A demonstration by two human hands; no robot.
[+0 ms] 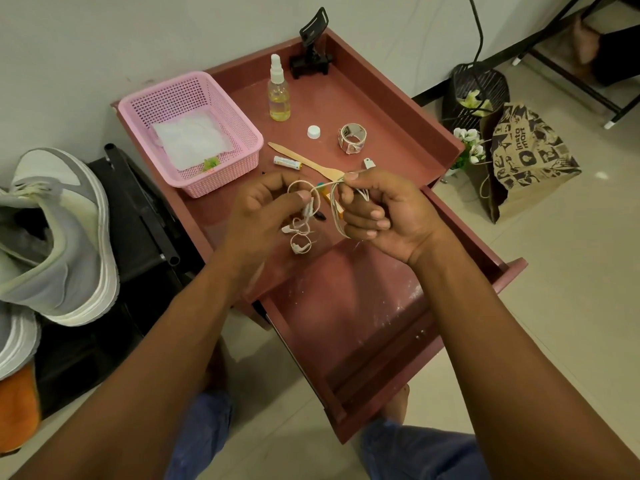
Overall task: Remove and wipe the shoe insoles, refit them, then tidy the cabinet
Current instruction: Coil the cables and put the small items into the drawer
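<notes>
Over the maroon cabinet top (374, 109), both my hands hold a tangled white earphone cable (313, 216). My left hand (266, 209) pinches one part of the cable, and its earbuds dangle below my fingers. My right hand (384, 213) grips a looped bundle of the same cable in curled fingers. The cabinet drawer (363, 327) stands pulled out beneath my hands, with white dust on its floor. Grey and white shoes (52, 237) rest on a black rack at the left.
On the cabinet top are a pink basket (242, 133) with a white cloth, a spray bottle (279, 91), a white cap (313, 132), a tape roll (352, 138), a wooden fork (304, 162), a battery (287, 163) and a black phone holder (311, 53). A paper bag (526, 161) and black bin (479, 95) stand right.
</notes>
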